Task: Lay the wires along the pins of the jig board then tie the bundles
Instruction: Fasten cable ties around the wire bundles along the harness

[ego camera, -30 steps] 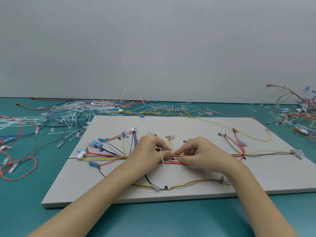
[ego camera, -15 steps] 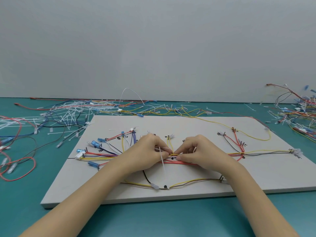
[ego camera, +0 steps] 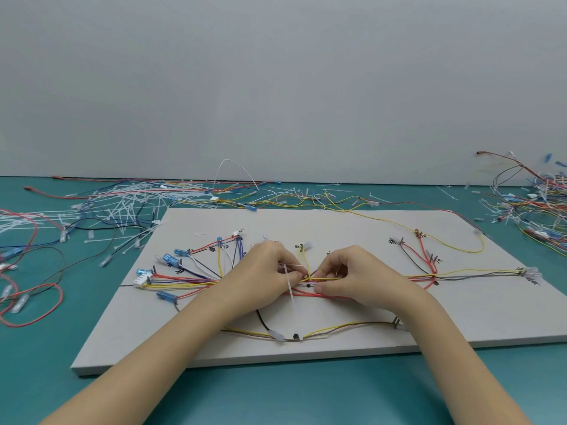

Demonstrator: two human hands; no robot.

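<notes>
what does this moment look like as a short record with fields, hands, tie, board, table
left hand: fingers pinch a white cable tie at the middle of the wire bundle
right hand: fingers pinch the bundle just right of the tie
tie: tail hangs down toward the viewer, uncut
jig board: grey, wires fanned left to blue connectors
table: teal, loose cable ties far left, spare wires far right

A plain grey wall (ego camera: 276,81) rises behind a teal tabletop (ego camera: 276,394) — evenly, softly lit.
</notes>
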